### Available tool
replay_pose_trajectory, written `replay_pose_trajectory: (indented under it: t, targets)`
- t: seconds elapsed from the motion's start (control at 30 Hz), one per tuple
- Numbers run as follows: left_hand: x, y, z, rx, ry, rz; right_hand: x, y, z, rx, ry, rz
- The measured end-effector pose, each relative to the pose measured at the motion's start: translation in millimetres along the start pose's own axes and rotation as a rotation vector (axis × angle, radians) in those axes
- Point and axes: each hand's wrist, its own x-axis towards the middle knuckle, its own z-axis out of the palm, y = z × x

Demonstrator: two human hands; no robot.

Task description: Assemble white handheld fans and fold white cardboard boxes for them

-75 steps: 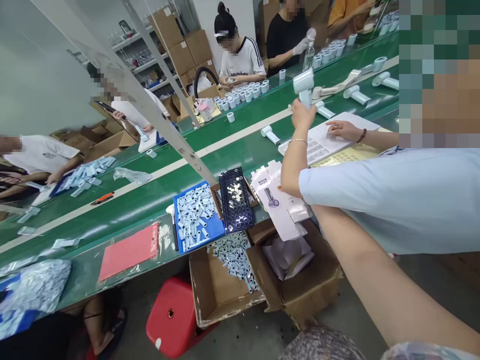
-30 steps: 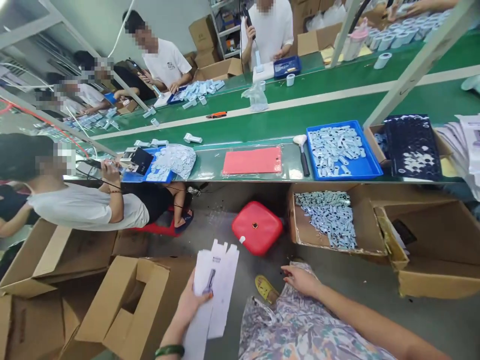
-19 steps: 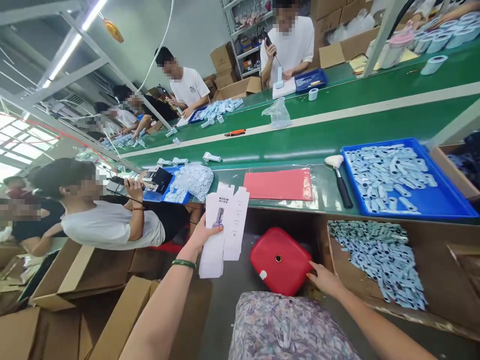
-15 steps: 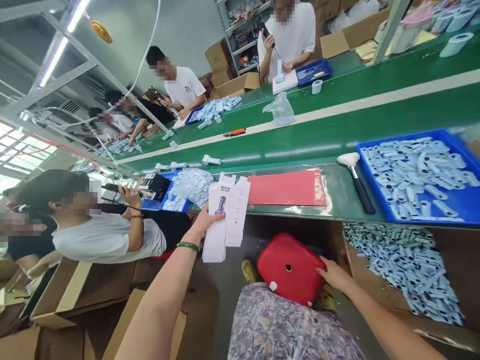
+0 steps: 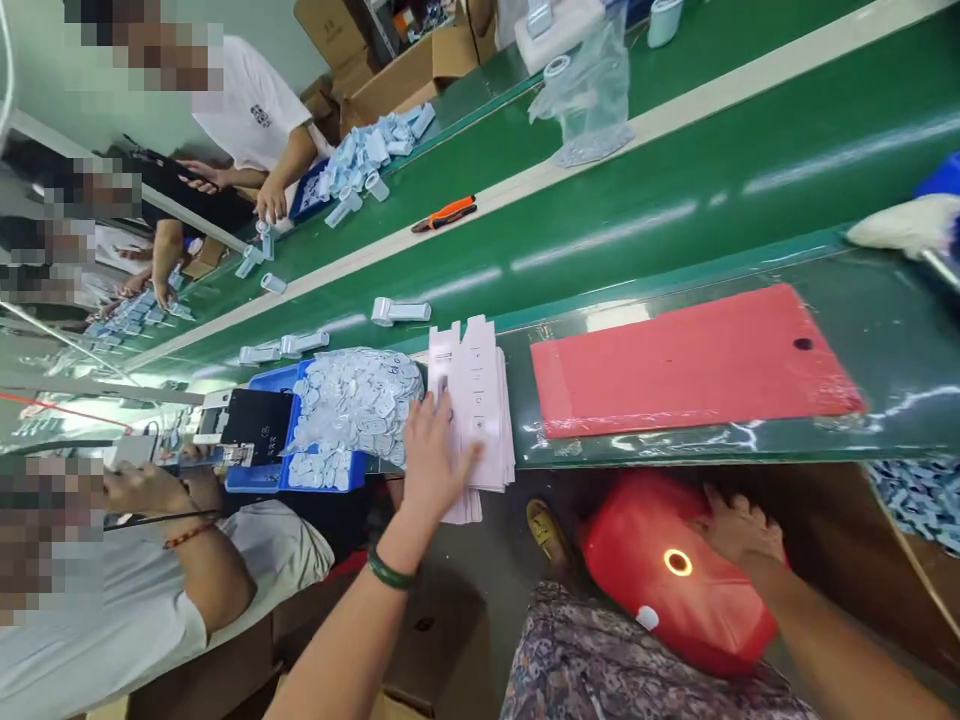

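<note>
The left grip (image 5: 433, 458), near the centre of the frame, is released, fingers spread across a stack of flattened printed cartons (image 5: 491, 420) at the near edge of the worktop (image 5: 885, 335). The right grip (image 5: 739, 530), lower right, touches the red stool (image 5: 679, 610); whether it clasps the edge cannot be told. A blue tray (image 5: 262, 479) sits left of the cartons, a red mat (image 5: 675, 365) right.

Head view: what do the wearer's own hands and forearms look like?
The left hand is ungloved, with a dark green bangle around its wrist. The right hand is ungloved, with nothing visible on its wrist. No sleeves show on them.
</note>
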Motion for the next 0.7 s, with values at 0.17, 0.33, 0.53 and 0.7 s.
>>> replay_pose_trajectory:
  t: [0.17,0.33,0.53,0.7]
  targets:
    - [-28.4,-12.3,16.6,0.278,-0.039,0.057,22.5,-9.4,-11.7,-0.087,-0.118,0.03]
    - [-24.6,-22.4,20.1,0.196,-0.095,-0.106,16.9,-41.1,-4.5,-0.168,-0.098,-0.018]
    - [-27.4,-12.8,24.9,0.214,-0.094,-0.165,14.3,-98.9,-1.3,-0.165,-0.088,-0.059]
    - [-24.0,-23.0,15.4,0.025,-0.038,-0.201,-46.5,-128.4,-16.2,-0.123,-0.037,-0.032]
